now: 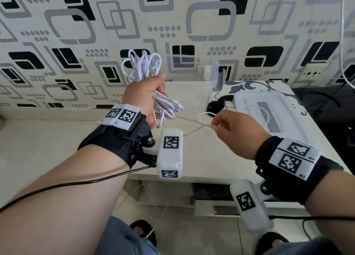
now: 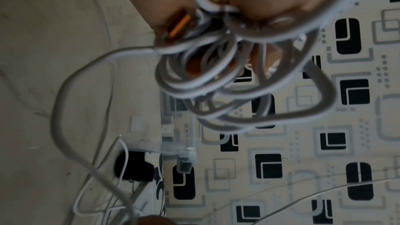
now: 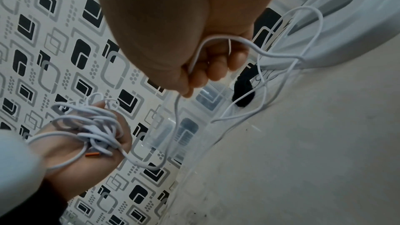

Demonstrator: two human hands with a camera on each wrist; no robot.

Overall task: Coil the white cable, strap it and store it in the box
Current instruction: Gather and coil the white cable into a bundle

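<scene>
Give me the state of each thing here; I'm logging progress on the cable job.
white cable: partly coiled, bundle in the fist, a loose length trailing to the table.
left hand: grips the coil, raised.
right hand: pinches the loose length.
clear box: open, no cable inside.
lid: off, flat on the table.
black strap: unused, on the table.

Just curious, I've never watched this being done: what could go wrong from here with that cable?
The bundle in the left hand looks loose and uneven, so loops might slip or tangle. The slack the right hand pinches trails over the table and might snag near the black strap.
</scene>
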